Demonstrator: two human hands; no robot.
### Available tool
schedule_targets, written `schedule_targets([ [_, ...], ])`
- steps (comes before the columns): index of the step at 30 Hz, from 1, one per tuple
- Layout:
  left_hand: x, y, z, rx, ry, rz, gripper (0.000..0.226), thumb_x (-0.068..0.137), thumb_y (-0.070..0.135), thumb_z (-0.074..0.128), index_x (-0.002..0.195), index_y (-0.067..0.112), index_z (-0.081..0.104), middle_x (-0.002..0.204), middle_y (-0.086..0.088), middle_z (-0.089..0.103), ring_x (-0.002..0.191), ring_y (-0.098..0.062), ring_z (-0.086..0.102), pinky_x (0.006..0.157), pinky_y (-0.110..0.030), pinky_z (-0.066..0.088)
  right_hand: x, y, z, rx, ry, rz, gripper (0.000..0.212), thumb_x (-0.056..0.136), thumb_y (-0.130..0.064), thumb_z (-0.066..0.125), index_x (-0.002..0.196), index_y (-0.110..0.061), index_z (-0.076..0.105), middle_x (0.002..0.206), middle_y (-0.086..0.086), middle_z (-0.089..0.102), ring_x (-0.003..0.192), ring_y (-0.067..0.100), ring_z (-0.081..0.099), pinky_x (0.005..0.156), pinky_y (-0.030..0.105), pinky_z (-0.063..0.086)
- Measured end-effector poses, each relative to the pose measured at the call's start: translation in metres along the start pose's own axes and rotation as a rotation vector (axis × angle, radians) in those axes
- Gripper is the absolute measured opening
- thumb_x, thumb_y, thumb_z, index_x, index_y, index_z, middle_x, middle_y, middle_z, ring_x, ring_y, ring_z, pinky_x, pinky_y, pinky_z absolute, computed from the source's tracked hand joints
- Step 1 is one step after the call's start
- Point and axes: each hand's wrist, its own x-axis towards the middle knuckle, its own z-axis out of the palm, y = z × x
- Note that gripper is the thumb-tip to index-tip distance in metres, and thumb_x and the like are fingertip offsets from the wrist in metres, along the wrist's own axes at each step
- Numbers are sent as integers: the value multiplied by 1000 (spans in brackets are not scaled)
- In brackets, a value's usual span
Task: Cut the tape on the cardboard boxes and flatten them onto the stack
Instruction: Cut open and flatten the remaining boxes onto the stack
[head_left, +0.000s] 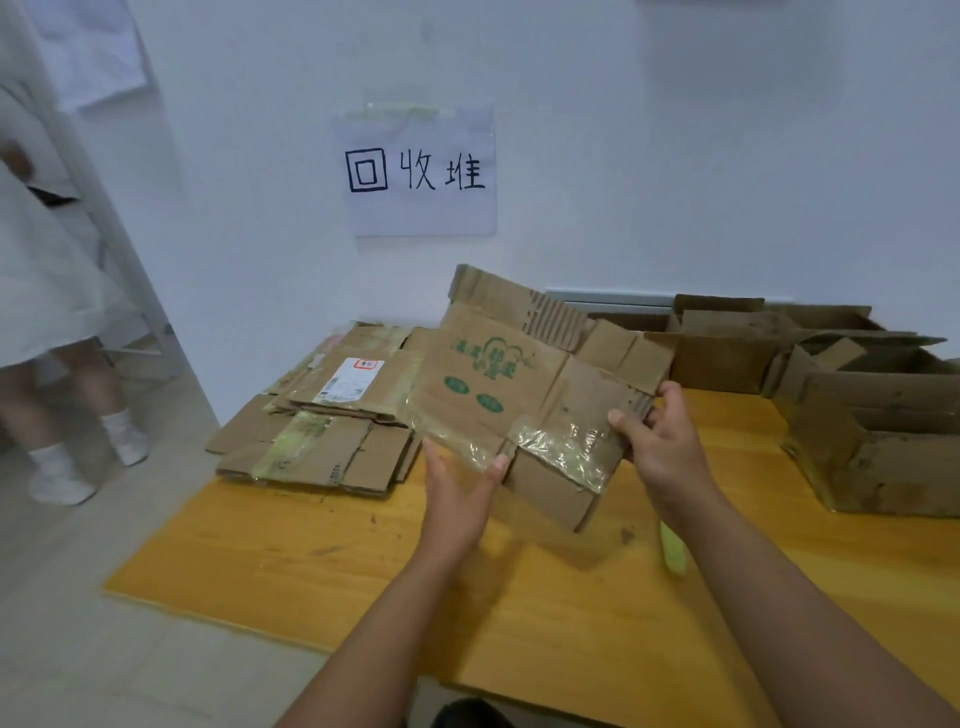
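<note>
A flattened cardboard box with green print (524, 384) hangs tilted above the yellow table (363, 561), between both my hands. My left hand (457, 493) supports its lower taped edge from beneath, thumb on top. My right hand (660, 441) grips its right edge, fingers curled around the cardboard. Shiny clear tape covers the box's near edge. To the left lies the stack of flattened boxes (322, 431), one bearing a white shipping label. A yellow-green cutter (672, 551) lies on the table under my right forearm.
Several open, unflattened cardboard boxes (872, 431) stand at the right and back right of the table. A paper sign (415, 171) hangs on the white wall. A person in white clothes and white shoes (57, 332) stands at the left beside the table.
</note>
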Motion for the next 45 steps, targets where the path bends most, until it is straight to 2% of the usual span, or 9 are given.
schedule_targets([
  [6, 6, 11, -32, -491, 25, -54, 71, 97, 13, 60, 152, 34, 21, 111, 12, 69, 88, -6, 71, 64, -24, 57, -4, 15, 60, 319, -11, 117, 37, 92, 4, 60, 116, -22, 52, 112, 8, 68, 100, 24, 69, 75, 39, 59],
  [11, 17, -1, -82, -326, 88, -4, 73, 100, 3, 49, 155, 39, 17, 149, 5, 46, 125, -14, 55, 97, -40, 53, -8, 40, 87, 312, -29, 248, 32, 90, 2, 61, 112, -20, 54, 115, 16, 66, 91, 27, 70, 59, 34, 57],
  [13, 25, -11, -104, -249, 113, 18, 71, 102, 6, 47, 154, 43, 18, 150, 3, 43, 123, -13, 54, 89, -31, 55, -7, 50, 91, 278, -49, 273, 38, 91, 0, 62, 119, -24, 53, 115, 16, 65, 91, 26, 69, 60, 35, 57],
  [19, 57, -33, -150, -30, 216, 130, 61, 102, 14, 46, 144, 55, 29, 134, 7, 56, 110, -8, 60, 86, -42, 57, -5, 73, 131, -168, -361, 114, 56, 92, 4, 60, 124, -42, 56, 127, -14, 55, 91, 8, 70, 66, 30, 60],
  [25, 103, -32, -180, 205, 437, 222, 31, 97, 16, 57, 84, 44, 59, 83, 20, 63, 77, 16, 55, 57, -6, 39, 17, 87, 171, -404, -412, 28, 42, 94, -17, 67, 127, -40, 58, 131, -11, 60, 117, 12, 60, 92, 37, 56],
  [32, 170, -3, -218, 436, 70, 167, 67, 94, 11, 56, 153, 28, 29, 160, 9, 19, 144, -13, 26, 115, -38, 31, 74, 80, 221, -681, -526, -48, 64, 96, -33, 59, 153, -37, 28, 150, -11, 41, 125, 6, 45, 99, 26, 43],
  [39, 214, -11, -208, 612, 341, 343, 40, 95, 5, 48, 132, 19, 51, 141, -3, 39, 97, -24, 61, 75, -33, 48, 109, 100, 256, -1020, -566, -52, 76, 100, -33, 51, 156, -40, 0, 159, -6, 28, 134, 20, 42, 100, 33, 45],
  [41, 219, -22, -199, 659, 317, 198, 31, 98, 19, 44, 128, 20, 54, 133, 0, 50, 114, -24, 54, 89, -40, 49, 108, 117, 258, -1054, -592, 0, 72, 102, -40, 44, 154, -44, -6, 163, -3, 17, 139, 25, 36, 109, 41, 40],
  [45, 219, -38, -175, 1127, 260, 201, 50, 100, 40, 24, 134, 14, 51, 162, -15, 16, 150, -37, 3, 121, -49, 2, 98, 146, 259, -1127, -538, 53, 59, 104, -52, 25, 149, -53, -13, 166, 2, 1, 143, 35, 25, 114, 46, 27],
])
